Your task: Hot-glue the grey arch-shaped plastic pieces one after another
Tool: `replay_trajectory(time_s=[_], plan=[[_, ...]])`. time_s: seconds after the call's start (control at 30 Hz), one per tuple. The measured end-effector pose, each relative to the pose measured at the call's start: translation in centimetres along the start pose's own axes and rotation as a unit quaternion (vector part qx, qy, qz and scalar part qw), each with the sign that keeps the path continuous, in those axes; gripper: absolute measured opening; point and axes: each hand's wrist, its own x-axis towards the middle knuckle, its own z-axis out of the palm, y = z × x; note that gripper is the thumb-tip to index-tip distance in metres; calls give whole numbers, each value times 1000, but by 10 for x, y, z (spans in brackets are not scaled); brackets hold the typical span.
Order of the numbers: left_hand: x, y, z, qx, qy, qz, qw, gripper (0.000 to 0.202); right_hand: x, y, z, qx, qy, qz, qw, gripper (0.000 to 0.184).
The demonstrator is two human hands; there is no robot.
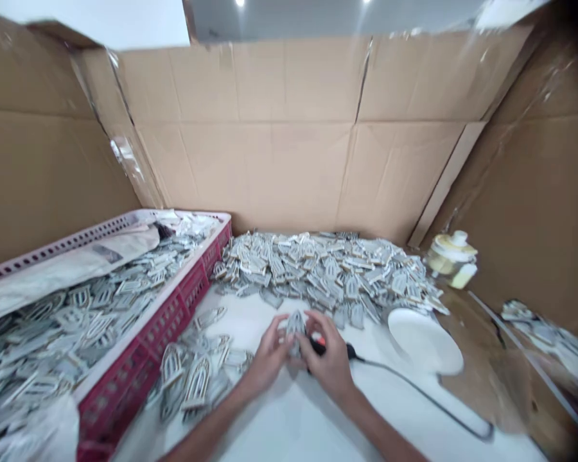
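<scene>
The left hand [267,359] and right hand [328,362] are pinching an arched openwork tag [295,330] in a narrow grip between them – its long axis pointing forward, away from the person – with a black corded tool [318,345] lying against the right hand, above the white worktop [289,430].

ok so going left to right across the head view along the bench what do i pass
grey arched pieces in the crate, red plastic crate wall, loose arched pieces, left hand, arched piece held in both hands, right hand, white round disc, heap of pieces at far right
</scene>
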Motion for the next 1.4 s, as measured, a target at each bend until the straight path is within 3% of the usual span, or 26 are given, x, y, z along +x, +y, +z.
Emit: replay_trajectory(time_s=[0.2,0.7,0.87,1.13,1.4], plan=[[3,-2,-4,-46,-62,27,997,58,3,3,-3,53,-42,29,997,21],[5,-7,-7,-68,-39,43,996,42,1,-2,2,65,-46,16,997,25],[2,-5,-5,-43,-56,54,996,34,1,-1,1,100,-53,27,993,29],[-4,-2,0,-3,-47,73,996,38,4,-8,-4,193,-114,86,971,38],[-1,-5,-3,-26,-47,65,996,38,6,-1,-5,201,-157,73,964,46]])
